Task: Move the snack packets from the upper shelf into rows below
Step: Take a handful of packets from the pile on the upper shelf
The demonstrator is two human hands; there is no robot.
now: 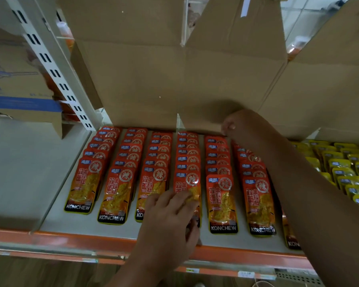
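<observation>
Several rows of red and orange KONCHEW snack packets lie overlapped on the white shelf. My left hand rests with spread fingers on the front packet of the fourth row, pressing it down. My right hand reaches to the back of the shelf, fingers curled at the far end of the fifth row, just under the cardboard box; whether it holds a packet is hidden. My right forearm crosses over the sixth row.
A large open cardboard box hangs over the back of the shelf. Yellow packets fill the section to the right. A slotted white upright and more boxes stand left. An orange price rail edges the shelf front.
</observation>
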